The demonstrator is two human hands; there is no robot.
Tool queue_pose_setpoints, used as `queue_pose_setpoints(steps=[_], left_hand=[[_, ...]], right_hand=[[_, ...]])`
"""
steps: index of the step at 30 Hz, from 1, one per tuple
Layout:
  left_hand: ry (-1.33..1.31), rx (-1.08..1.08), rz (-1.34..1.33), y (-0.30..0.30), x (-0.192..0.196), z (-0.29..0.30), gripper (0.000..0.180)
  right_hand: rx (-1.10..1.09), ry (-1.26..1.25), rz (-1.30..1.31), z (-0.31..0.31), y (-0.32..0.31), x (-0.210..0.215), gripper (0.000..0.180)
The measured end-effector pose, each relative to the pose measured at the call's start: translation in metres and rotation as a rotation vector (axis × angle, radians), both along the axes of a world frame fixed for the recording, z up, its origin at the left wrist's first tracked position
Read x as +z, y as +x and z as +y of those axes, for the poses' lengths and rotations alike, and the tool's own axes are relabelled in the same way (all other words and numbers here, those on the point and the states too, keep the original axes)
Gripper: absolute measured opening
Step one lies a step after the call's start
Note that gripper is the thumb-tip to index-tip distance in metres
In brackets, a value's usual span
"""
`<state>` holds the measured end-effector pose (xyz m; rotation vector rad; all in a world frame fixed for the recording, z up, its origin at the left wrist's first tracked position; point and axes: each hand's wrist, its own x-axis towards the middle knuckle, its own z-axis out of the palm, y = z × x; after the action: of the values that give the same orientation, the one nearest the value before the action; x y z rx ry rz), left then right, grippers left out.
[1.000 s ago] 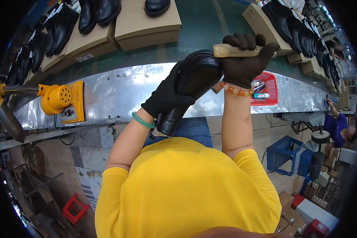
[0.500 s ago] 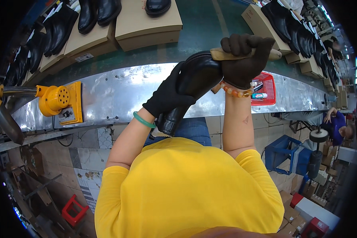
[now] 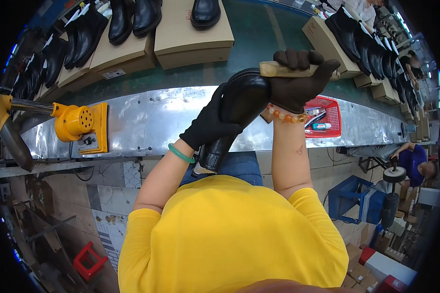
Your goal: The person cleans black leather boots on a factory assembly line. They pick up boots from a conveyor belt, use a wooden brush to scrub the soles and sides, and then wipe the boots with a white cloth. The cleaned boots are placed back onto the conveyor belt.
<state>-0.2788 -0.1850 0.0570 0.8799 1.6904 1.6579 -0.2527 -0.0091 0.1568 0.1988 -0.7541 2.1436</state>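
My left hand [image 3: 211,123], in a black glove, is closed round a black leather boot [image 3: 247,100]. The boot slants across my front, its rounded toe up and to the right, its shaft down near my waist. A dark brown glove covers my right hand [image 3: 298,90], whose fingers wrap a pale wooden handle [image 3: 274,70] lying crosswise at the boot's toe. Whatever is fixed to the handle's underside is hidden by the glove and boot. Below my right wrist, a red plastic basket [image 3: 338,119] holds small tubes and tools on the metal bench.
The metal bench [image 3: 176,105] runs across in front of me. A yellow machine with a black nozzle [image 3: 76,122] stands at left. Cardboard boxes [image 3: 195,49] bearing black boots line the green surface beyond. A red stool [image 3: 90,261] and blue stand [image 3: 349,195] are on the floor.
My right hand and the wooden handle have shifted slightly down, staying at the boot's toe. The boot has lowered a little in my left hand. The whole view has shifted slightly.
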Motion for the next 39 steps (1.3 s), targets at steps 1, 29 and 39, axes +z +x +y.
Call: queue_pose_setpoints(steps=[1, 29, 39], left_hand=[[0.003, 0.003, 0.011, 0.001, -0.001, 0.000, 0.105], [0.454, 0.436, -0.164, -0.060, 0.011, -0.095, 0.073], [-0.001, 0.845, 0.128, -0.086, -0.020, -0.175, 0.028]], right_hand=[[-0.009, -0.005, 0.011, 0.000, 0.000, -0.001, 0.042], [0.558, -0.072, -0.351, -0.017, 0.009, -0.072, 0.027], [0.439, 0.057, -1.085, -0.027, 0.038, -0.179, 0.027]])
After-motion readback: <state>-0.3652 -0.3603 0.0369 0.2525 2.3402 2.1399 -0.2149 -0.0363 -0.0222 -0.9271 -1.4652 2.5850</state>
